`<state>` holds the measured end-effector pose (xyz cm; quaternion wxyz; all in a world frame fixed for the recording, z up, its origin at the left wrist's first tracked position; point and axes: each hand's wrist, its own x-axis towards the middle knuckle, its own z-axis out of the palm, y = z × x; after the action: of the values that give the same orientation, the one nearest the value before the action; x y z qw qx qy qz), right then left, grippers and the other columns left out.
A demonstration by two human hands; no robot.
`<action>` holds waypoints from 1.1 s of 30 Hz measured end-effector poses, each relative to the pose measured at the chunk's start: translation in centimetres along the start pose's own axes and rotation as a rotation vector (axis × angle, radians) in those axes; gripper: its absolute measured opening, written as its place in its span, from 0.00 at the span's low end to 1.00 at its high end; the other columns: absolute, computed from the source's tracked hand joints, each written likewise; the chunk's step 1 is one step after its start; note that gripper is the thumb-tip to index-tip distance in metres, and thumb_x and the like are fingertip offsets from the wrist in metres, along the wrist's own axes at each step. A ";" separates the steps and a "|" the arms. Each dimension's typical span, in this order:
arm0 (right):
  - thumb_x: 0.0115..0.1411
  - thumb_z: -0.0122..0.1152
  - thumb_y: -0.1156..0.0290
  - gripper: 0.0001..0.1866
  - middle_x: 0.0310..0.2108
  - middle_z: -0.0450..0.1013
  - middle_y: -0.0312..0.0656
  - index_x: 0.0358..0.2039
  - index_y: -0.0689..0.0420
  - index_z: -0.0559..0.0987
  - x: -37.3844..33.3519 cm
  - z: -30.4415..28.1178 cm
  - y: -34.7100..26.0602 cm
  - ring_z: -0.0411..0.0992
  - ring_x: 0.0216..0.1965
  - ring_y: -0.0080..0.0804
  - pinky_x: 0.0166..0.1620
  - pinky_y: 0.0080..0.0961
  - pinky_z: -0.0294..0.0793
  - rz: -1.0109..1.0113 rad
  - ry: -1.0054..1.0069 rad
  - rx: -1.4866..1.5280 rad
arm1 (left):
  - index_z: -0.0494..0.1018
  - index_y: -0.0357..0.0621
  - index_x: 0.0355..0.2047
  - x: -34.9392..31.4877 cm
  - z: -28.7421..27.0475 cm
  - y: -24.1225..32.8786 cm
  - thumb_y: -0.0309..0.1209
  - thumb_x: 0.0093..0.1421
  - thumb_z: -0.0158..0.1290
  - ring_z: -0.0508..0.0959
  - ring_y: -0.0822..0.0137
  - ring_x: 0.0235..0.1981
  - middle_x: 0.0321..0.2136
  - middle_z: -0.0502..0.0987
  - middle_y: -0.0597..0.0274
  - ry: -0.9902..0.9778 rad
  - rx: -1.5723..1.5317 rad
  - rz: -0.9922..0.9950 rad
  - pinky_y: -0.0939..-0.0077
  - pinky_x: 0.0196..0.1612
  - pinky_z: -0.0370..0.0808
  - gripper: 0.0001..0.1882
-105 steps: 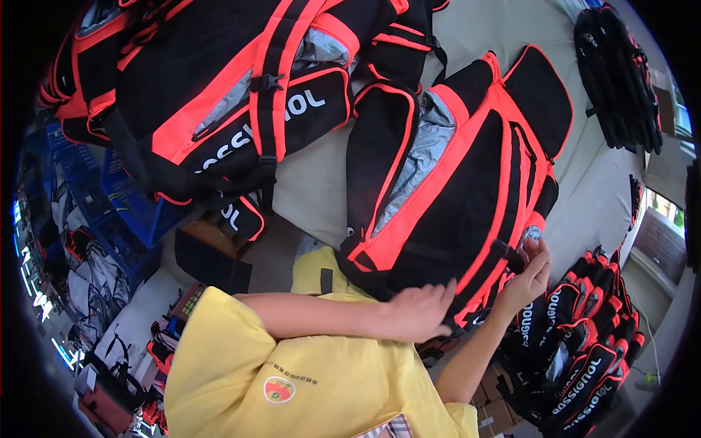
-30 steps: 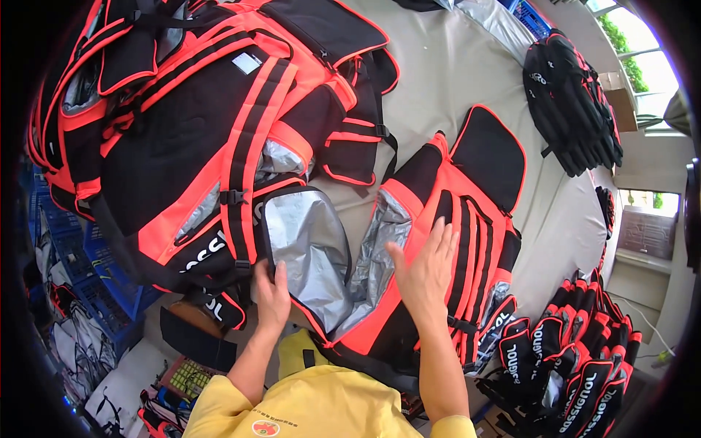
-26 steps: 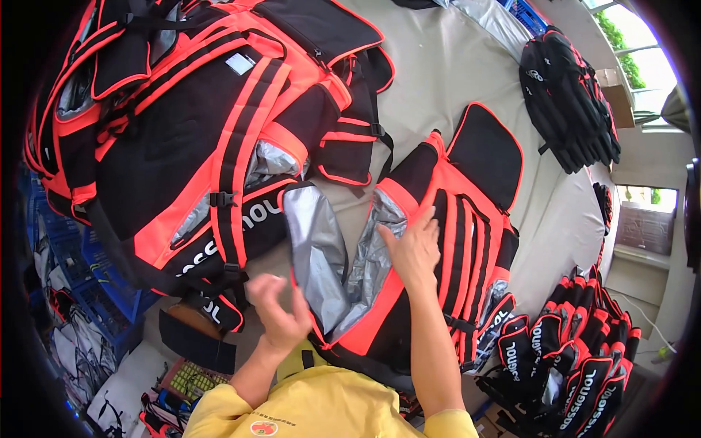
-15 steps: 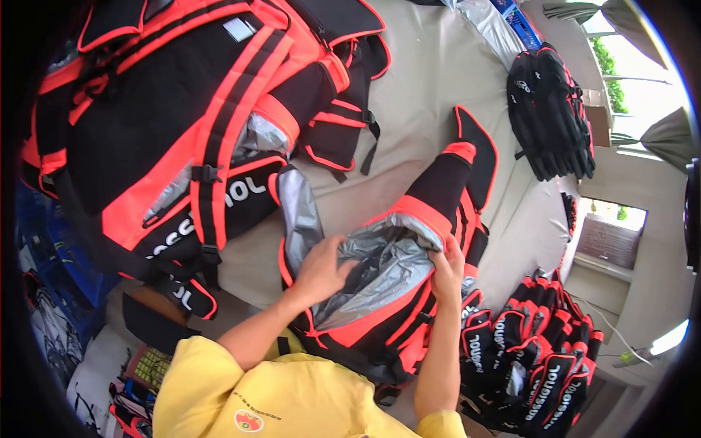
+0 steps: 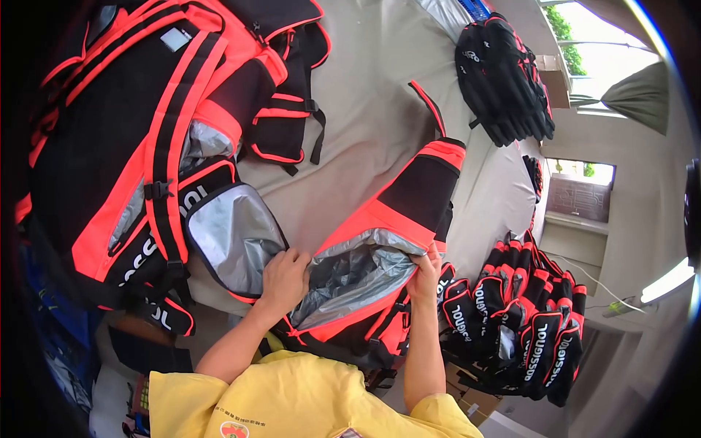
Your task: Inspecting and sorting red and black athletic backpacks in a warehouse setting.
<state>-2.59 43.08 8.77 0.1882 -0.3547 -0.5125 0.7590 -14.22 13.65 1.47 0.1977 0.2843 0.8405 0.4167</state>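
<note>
The bag point(image 5: 372, 219) lies mid-view, mouth open on crumpled silver lining; its depths are too dark to read. The right hand point(image 5: 425, 271) pinches the mouth's rim at three o'clock. The left hand point(image 5: 283, 283) curls at nine, beside the flap point(image 5: 232, 226); its grip cannot be told. At ten, a larger bag point(image 5: 102, 146) gapes, showing silver lining.

Left hand point(image 5: 285, 279) knuckles up, right hand point(image 5: 426, 271) pinching (fingers bent), bare forearms point(image 5: 425, 354) angled upward
</note>
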 end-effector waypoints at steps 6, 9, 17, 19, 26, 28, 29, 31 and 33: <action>0.54 0.46 0.90 0.35 0.58 0.78 0.51 0.65 0.68 0.71 -0.6 0.2 0.6 0.80 0.56 0.40 0.62 0.35 0.78 0.002 0.029 0.040 | 0.74 0.44 0.37 -0.3 -0.2 0.1 0.23 0.53 0.60 0.78 0.46 0.39 0.34 0.75 0.54 0.009 0.015 0.007 0.49 0.42 0.77 0.10; 0.54 0.47 0.90 0.36 0.59 0.78 0.51 0.66 0.68 0.70 -1.0 0.1 0.9 0.79 0.58 0.39 0.64 0.35 0.77 0.011 0.017 0.062 | 0.74 0.42 0.37 -0.6 0.0 0.1 0.22 0.53 0.60 0.77 0.46 0.39 0.34 0.75 0.53 -0.007 0.031 0.007 0.48 0.42 0.76 0.11; 0.61 0.50 0.89 0.21 0.51 0.80 0.46 0.54 0.66 0.75 -0.7 0.8 1.9 0.81 0.50 0.30 0.57 0.26 0.78 0.001 0.021 0.217 | 0.76 0.39 0.49 5.1 -0.7 5.6 0.29 0.55 0.66 0.79 0.47 0.43 0.40 0.77 0.50 0.154 -0.118 0.101 0.55 0.44 0.77 0.21; 0.62 0.51 0.88 0.20 0.51 0.81 0.45 0.54 0.66 0.75 -0.1 0.4 2.5 0.81 0.50 0.29 0.56 0.26 0.79 0.017 -0.018 0.258 | 0.78 0.37 0.46 5.7 -0.8 7.7 0.34 0.61 0.66 0.81 0.53 0.37 0.34 0.78 0.55 0.145 -0.149 0.116 0.62 0.40 0.78 0.17; 0.62 0.52 0.87 0.22 0.52 0.80 0.41 0.58 0.64 0.75 0.0 0.6 3.0 0.79 0.51 0.25 0.57 0.22 0.75 0.040 -0.097 0.279 | 0.81 0.38 0.34 8.7 1.4 8.7 0.79 0.64 0.40 0.69 0.75 0.16 0.19 0.71 0.68 -0.655 -1.865 -0.889 0.83 0.20 0.66 0.50; 0.63 0.53 0.85 0.24 0.55 0.78 0.40 0.60 0.63 0.74 0.2 -0.2 3.8 0.76 0.56 0.26 0.62 0.26 0.73 0.083 -0.155 0.270 | 0.79 0.38 0.31 8.9 3.6 8.4 0.80 0.63 0.40 0.69 0.76 0.14 0.17 0.70 0.67 -0.873 -2.024 -0.677 0.85 0.17 0.63 0.50; 0.63 0.53 0.85 0.24 0.55 0.78 0.40 0.60 0.63 0.74 0.0 -0.4 3.6 0.76 0.56 0.26 0.62 0.26 0.73 0.073 -0.138 0.290 | 0.77 0.39 0.28 9.4 3.9 10.1 0.81 0.62 0.40 0.68 0.77 0.12 0.15 0.69 0.67 -1.099 -2.186 -0.451 0.87 0.14 0.59 0.50; 0.66 0.55 0.82 0.24 0.58 0.77 0.41 0.63 0.62 0.73 -0.7 -1.0 3.0 0.75 0.59 0.28 0.65 0.29 0.72 0.026 -0.128 0.336 | 0.75 0.41 0.25 10.0 4.4 11.5 0.81 0.61 0.40 0.64 0.78 0.08 0.12 0.68 0.68 -0.814 -2.002 -0.750 0.89 0.12 0.55 0.49; 0.70 0.56 0.77 0.23 0.62 0.75 0.43 0.65 0.63 0.71 -0.3 -2.2 3.1 0.73 0.64 0.32 0.68 0.33 0.70 0.008 -0.153 0.209 | 0.75 0.46 0.25 11.5 7.0 11.5 0.77 0.65 0.43 0.62 0.77 0.08 0.11 0.67 0.70 -1.093 -2.058 -0.884 0.84 0.12 0.55 0.43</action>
<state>-0.53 43.07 5.49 0.1815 -0.2764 -0.4421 0.8338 -15.44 30.80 5.68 0.7749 -0.1732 -0.0443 0.6062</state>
